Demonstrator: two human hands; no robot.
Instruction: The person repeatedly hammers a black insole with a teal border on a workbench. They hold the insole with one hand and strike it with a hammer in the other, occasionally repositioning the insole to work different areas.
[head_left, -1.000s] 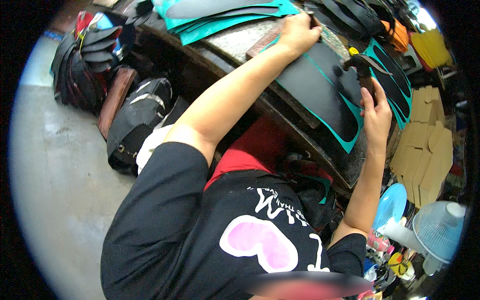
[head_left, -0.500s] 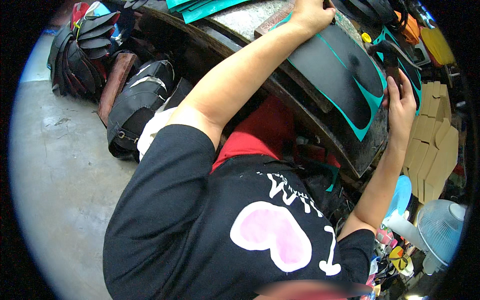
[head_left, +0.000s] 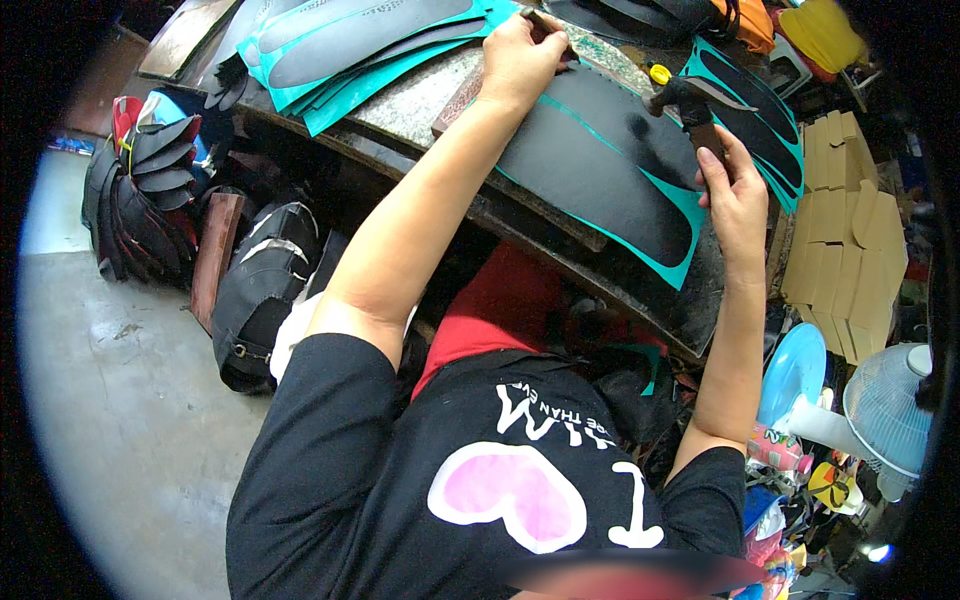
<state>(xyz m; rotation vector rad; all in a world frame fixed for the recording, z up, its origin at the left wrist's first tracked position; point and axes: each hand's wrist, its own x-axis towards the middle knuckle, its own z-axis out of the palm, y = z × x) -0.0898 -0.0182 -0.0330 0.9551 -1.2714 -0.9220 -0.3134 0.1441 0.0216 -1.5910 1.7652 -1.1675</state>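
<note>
My left hand (head_left: 520,62) is closed on a short dark tool (head_left: 545,25) that sticks out past the fingers; its lower end is hidden. That hand is at the far left end of a black sole sheet with teal edges (head_left: 590,160), which lies on the workbench. In my right hand (head_left: 738,195) is a hammer (head_left: 690,98), gripped by its brown handle with the dark head up. The hammer appears near the right part of the sheet; whether it touches cannot be told.
Left of the sheet lies a stack of teal-and-black sheets (head_left: 370,45). More such sheets (head_left: 775,150) stand at the right, beside cardboard pieces (head_left: 840,230). A yellow roll (head_left: 660,74) sits behind the hammer. A fan (head_left: 885,410) stands lower right; a black bag (head_left: 265,300) is at left.
The view has shifted, showing more of the sheet stack at the left. The hammer has moved left relative to the sheet. Both hands keep their grips.
</note>
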